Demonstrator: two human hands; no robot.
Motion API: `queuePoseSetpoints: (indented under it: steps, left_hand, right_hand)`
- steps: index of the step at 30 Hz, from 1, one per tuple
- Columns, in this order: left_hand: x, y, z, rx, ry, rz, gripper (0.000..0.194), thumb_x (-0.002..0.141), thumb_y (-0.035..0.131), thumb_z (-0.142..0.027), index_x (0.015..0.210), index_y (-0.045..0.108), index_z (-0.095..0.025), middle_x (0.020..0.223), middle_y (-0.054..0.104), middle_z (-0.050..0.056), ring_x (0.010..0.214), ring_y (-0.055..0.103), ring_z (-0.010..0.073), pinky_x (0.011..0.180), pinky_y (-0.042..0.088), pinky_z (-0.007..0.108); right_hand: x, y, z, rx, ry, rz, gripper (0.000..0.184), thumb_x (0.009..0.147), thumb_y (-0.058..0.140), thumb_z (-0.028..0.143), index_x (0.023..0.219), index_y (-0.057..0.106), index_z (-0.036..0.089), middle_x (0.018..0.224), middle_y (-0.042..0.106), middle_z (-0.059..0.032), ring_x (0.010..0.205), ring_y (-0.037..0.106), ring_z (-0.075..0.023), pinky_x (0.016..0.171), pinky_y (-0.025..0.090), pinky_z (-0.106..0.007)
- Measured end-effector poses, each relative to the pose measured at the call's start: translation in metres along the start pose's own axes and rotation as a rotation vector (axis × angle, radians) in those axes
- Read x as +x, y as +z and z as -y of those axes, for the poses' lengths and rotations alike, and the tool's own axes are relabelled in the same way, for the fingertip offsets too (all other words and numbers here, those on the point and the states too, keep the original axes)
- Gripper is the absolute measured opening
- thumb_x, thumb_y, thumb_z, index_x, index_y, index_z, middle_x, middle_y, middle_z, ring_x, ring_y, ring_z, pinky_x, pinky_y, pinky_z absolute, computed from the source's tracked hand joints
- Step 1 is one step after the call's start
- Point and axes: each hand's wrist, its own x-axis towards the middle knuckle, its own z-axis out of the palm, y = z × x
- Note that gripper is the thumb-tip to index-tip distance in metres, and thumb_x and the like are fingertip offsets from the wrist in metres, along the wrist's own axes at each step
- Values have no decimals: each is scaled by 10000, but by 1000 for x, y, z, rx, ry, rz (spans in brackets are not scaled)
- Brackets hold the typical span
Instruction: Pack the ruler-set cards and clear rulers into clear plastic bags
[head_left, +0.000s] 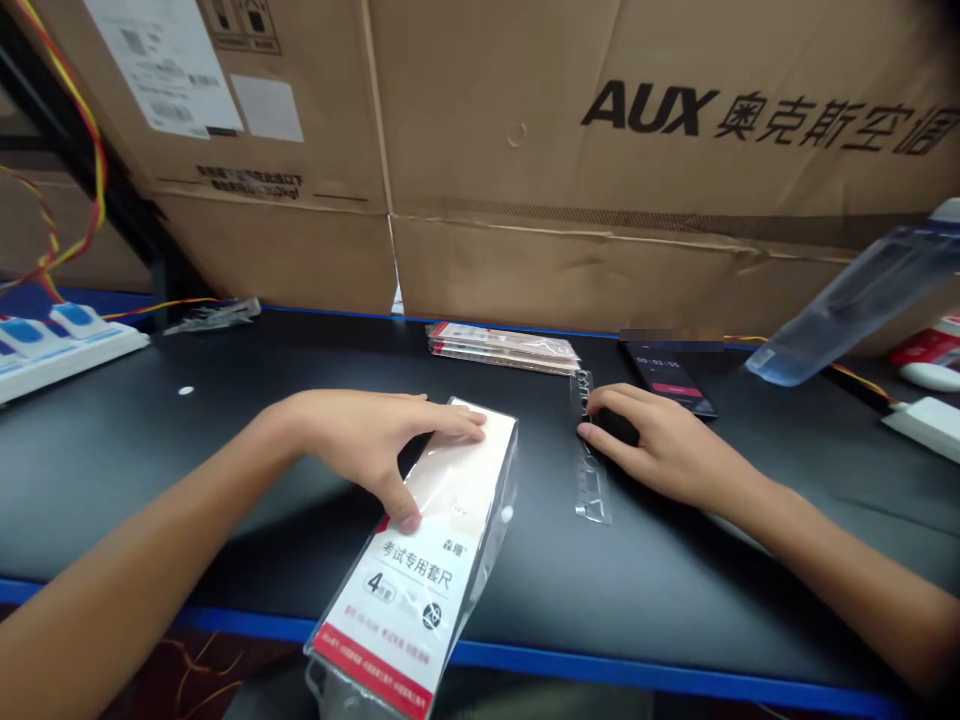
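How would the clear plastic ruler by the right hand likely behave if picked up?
The clear, flat plastic ruler looks thin and straight, so it would probably stay fairly stiff. Its slim strip shape suggests it is light. Lying flat on the smooth black tabletop, it seems likelier to slide than to roll.

Tabletop (247,440): smooth, matt black. Ruler (592,485): transparent plastic, glossy. Packet (427,590): clear plastic film (creased, reflective). Cartons (480,130): matt brown cardboard.
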Motion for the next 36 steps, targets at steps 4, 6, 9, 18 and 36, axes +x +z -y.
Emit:
queuePoseSetpoints:
  steps: [4, 6, 9, 18, 36]
  left_hand:
    - [0, -3, -1, 36, -60, -32, 1034, 694, 815, -583, 1579, 359, -307, 1666, 298, 14, 1484, 371, 321, 1189, 340, 351]
    - [0, -3, 2, 54, -90, -67, 968, 751, 770, -574, 1578, 366, -273, 1672, 277, 35, 1486, 370, 310, 1198, 326, 357]
    - [-1, -4, 11, 86, -105, -124, 817, 837, 697, -503, 1557, 403, -256, 1667, 290, 43, 1496, 356, 289, 1212, 304, 365]
    - [-7, -5, 19, 111, -115, -142, 647, 858, 628, -320, 1489, 488, -295, 1589, 452, -1, 1427, 462, 249, 1148, 389, 312]
    - [26, 20, -12, 41, 273, -348, 553, 778, 617, -178, 1330, 608, -212, 1369, 585, 95, 1251, 559, 274, 1107, 417, 374]
  right_hand:
    - [-1, -3, -7, -29, -18, -1, 244, 983, 486, 415, 1054, 637, 236, 1172, 692, -87, 988, 685, -279, 879, 528, -436]
    - [-2, -3, -12, -42, -17, -9, 247, 977, 484, 395, 1066, 648, 232, 1154, 704, -86, 978, 695, -282, 884, 529, -440]
    - [-3, -3, -17, -60, 2, -14, 254, 973, 484, 383, 1069, 662, 228, 1136, 717, -76, 965, 702, -280, 890, 533, -435]
    - [-4, -5, -13, -129, 53, -18, 255, 956, 506, 386, 967, 708, 231, 1059, 728, -55, 920, 714, -270, 857, 540, -424]
    - [-13, 7, 60, 85, -644, 4, 401, 986, 545, 185, 1388, 535, 184, 1412, 592, -131, 1242, 570, -230, 1045, 430, -376]
